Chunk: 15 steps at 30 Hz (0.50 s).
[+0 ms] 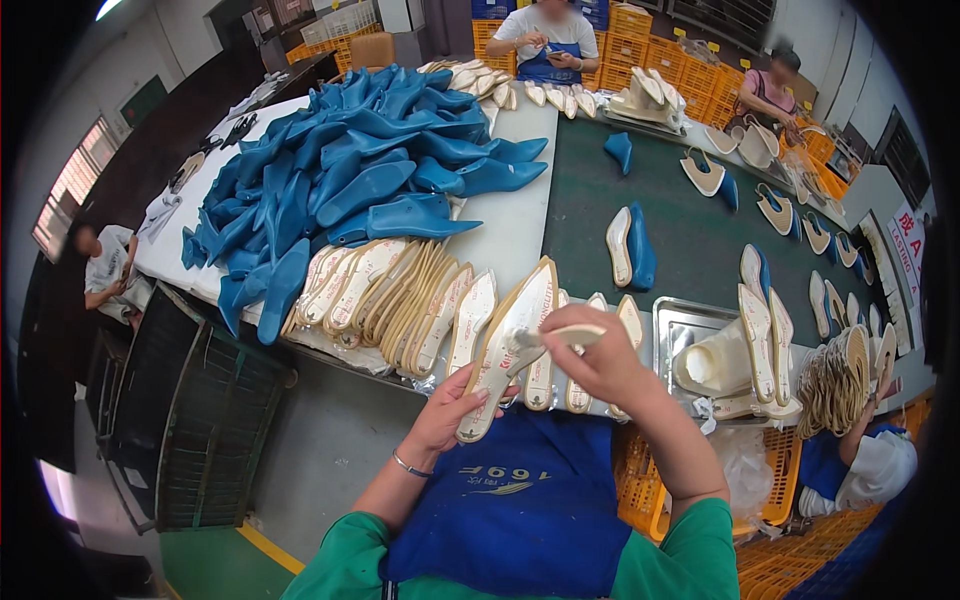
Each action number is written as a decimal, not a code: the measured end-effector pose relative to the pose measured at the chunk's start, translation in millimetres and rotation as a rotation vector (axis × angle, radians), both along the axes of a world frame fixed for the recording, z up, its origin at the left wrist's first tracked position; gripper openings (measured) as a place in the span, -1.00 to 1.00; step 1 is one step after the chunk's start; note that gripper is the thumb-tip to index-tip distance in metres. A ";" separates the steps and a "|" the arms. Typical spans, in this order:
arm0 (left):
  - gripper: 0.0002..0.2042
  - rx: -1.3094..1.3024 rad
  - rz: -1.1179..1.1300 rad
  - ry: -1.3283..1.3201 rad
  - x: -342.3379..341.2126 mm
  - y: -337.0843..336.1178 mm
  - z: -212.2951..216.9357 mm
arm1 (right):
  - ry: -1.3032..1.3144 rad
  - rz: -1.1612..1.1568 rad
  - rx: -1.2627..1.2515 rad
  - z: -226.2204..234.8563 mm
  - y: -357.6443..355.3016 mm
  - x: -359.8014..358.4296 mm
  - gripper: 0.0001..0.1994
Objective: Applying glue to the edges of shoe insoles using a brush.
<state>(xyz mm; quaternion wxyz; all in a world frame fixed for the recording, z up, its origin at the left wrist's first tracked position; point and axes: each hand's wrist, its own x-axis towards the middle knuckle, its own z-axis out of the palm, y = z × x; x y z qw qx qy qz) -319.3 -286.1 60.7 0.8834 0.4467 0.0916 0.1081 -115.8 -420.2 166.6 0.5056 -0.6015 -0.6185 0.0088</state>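
Left hand (440,418) pinches a shoe insole (508,325) mid-view, toe toward one o'clock; right hand (600,365) has fingers wrapped round a brush (572,333) over its face; blue shoe moulds (350,165) heap toward eleven o'clock

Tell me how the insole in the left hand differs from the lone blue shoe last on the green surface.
The insole is pale with red print; the shoe last looks plain blue.
The insole is thin and sheet-like, while the shoe last is a thick, rounded form.
The insole is held in the left hand; the shoe last rests untouched on the green surface.
Both narrow toward one end.
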 end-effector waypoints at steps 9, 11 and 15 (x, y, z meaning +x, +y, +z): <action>-0.53 0.080 -0.045 -0.008 -10.3 2.8 6.4 | -0.012 -0.231 0.014 13.7 4.6 53.0 -0.91; -0.53 0.066 -0.033 -0.002 -10.6 2.9 4.3 | 0.135 -0.158 0.034 18.5 -1.7 38.3 -0.91; -0.52 0.076 -0.051 0.004 -11.8 5.7 1.5 | 0.029 -0.051 0.045 19.6 5.9 17.3 -0.92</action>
